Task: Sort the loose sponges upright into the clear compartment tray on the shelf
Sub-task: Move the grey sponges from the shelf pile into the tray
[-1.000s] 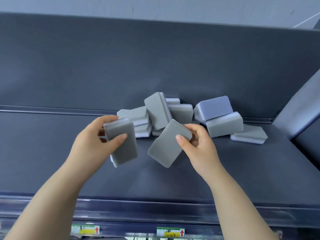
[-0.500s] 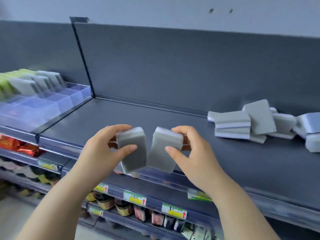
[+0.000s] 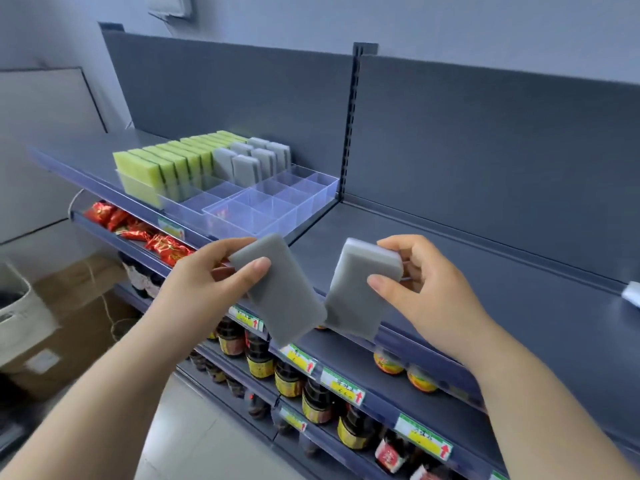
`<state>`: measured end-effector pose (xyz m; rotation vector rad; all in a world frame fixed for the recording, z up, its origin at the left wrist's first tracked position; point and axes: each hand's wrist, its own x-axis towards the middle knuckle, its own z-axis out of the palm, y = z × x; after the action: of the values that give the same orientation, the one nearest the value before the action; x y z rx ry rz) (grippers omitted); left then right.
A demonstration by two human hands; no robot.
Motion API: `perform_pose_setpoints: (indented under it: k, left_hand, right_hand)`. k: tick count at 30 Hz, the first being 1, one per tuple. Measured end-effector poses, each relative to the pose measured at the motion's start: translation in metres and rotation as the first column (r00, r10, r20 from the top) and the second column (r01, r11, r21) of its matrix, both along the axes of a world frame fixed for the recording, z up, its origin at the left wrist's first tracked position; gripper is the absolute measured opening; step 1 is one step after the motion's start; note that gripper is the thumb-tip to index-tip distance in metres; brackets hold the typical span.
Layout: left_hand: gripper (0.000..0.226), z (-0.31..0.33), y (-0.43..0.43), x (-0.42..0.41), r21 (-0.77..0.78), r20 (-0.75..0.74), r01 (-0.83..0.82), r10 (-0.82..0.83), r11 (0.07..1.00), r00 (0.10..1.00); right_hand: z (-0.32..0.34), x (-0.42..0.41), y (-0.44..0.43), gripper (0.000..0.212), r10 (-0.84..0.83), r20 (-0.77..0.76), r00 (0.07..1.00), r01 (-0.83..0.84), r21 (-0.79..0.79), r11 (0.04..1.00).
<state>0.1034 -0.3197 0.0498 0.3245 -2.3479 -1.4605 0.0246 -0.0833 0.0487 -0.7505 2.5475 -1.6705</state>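
Note:
My left hand (image 3: 204, 282) grips one grey sponge (image 3: 284, 299) and my right hand (image 3: 426, 289) grips another grey sponge (image 3: 356, 292). Both are held side by side in front of the shelf edge, below and right of the clear compartment tray (image 3: 263, 213). The tray sits on the upper shelf with green sponges (image 3: 162, 164) standing upright at its left and grey sponges (image 3: 249, 161) upright at the back. Its front and right compartments hold nothing. A corner of one loose sponge (image 3: 632, 294) shows at the far right edge.
The dark grey shelf (image 3: 485, 271) stretches right of the tray. Lower shelves carry red snack packets (image 3: 138, 230), dark bottles (image 3: 287, 372) and price labels. Cardboard boxes (image 3: 69, 317) and a white bin (image 3: 20, 313) stand on the floor at left.
The view has swung left from the loose pile to the tray. Both hands carried their sponges leftward and now hold them just below the tray's front right corner.

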Motion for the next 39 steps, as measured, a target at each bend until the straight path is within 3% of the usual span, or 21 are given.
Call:
perform_pose_setpoints:
  k: [7,11,17,23,27,34,39]
  left_hand:
    - [0.010,0.030,-0.063,-0.083,0.080,0.023,0.089,-0.091,0.993,0.996]
    - [0.022,0.052,-0.099,-0.139,-0.066,0.040,0.127,-0.124,0.990,0.991]
    - [0.029,0.080,-0.157,-0.194,-0.284,-0.065,0.026,-0.047,0.959,0.997]
    - [0.032,0.084,-0.214,-0.237,-0.389,-0.047,0.123,-0.153,0.913,0.987]
    - [0.034,0.081,-0.263,-0.267,-0.446,-0.014,0.196,-0.226,0.873,0.974]
    - [0.038,0.088,-0.346,-0.321,-0.528,0.006,0.359,-0.420,0.769,0.907]
    - [0.032,0.078,-0.364,-0.346,-0.468,0.095,0.564,-0.596,0.680,0.798]
  right_hand:
    - [0.020,-0.081,-0.046,0.027,0.059,-0.006,0.998,-0.059,-0.075,0.995]
    - [0.036,-0.138,-0.078,0.027,0.038,-0.012,0.999,-0.039,-0.077,0.996]
    - [0.063,-0.204,-0.139,0.026,0.081,-0.067,0.994,-0.086,-0.071,0.994]
    - [0.058,-0.239,-0.205,0.027,0.097,-0.052,0.994,-0.101,-0.059,0.993]
    - [0.047,-0.247,-0.242,0.027,0.012,-0.074,0.997,-0.015,-0.044,0.999]
    - [0.050,-0.240,-0.289,0.029,-0.356,-0.177,0.918,0.345,-0.087,0.934]
    - [0.041,-0.221,-0.318,0.028,-0.402,-0.129,0.907,0.395,-0.078,0.915]
